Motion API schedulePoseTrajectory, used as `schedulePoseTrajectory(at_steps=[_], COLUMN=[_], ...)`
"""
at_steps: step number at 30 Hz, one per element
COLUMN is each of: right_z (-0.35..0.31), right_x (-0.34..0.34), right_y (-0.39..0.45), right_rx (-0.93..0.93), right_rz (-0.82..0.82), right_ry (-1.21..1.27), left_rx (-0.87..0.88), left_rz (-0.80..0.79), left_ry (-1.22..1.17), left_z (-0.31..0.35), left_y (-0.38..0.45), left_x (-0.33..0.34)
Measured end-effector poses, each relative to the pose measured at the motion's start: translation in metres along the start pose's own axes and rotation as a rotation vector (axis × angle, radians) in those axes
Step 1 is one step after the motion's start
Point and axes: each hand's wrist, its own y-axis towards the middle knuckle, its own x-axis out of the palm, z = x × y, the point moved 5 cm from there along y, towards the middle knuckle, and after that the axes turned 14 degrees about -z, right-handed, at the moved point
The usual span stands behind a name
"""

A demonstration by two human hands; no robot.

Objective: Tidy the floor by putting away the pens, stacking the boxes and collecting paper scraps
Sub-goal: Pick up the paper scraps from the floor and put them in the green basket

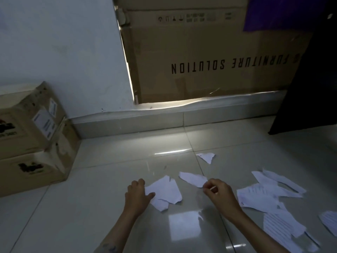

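Observation:
Torn white paper scraps lie scattered on the glossy tiled floor. My left hand [137,195] grips the edge of a small pile of scraps [166,193] between thumb and fingers. My right hand [219,192] pinches the near end of a long narrow scrap [192,178]. One lone scrap [207,157] lies farther out toward the wall. A larger heap of lined scraps [264,194] spreads to the right of my right hand. Two cardboard boxes [31,143] stand stacked at the left against the wall. No pens are in view.
A big flat cardboard carton [209,52] leans upright behind a low ledge [164,117] at the back. A dark cloth [306,88] hangs at the right, a purple sheet [273,13] above it. More scraps [284,227] lie at the lower right.

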Motion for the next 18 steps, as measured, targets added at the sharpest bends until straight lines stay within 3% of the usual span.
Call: schedulePoseTrajectory(at_steps=[7,13,18], right_z=[-0.008,-0.001,0.0], right_x=[0.036,0.057,0.096], right_y=[0.035,0.045,0.051], right_rx=[-0.028,0.025,0.157], right_rz=[-0.049,-0.06,-0.108], right_ry=[-0.014,-0.033,-0.082], left_rx=[-0.06,-0.04,0.093], left_rz=[-0.107,-0.251,-0.214], left_ry=[0.187,-0.079,-0.151], left_z=[-0.008,-0.026,-0.03], left_y=[0.037,0.046,0.031], left_x=[0.023,0.027,0.025])
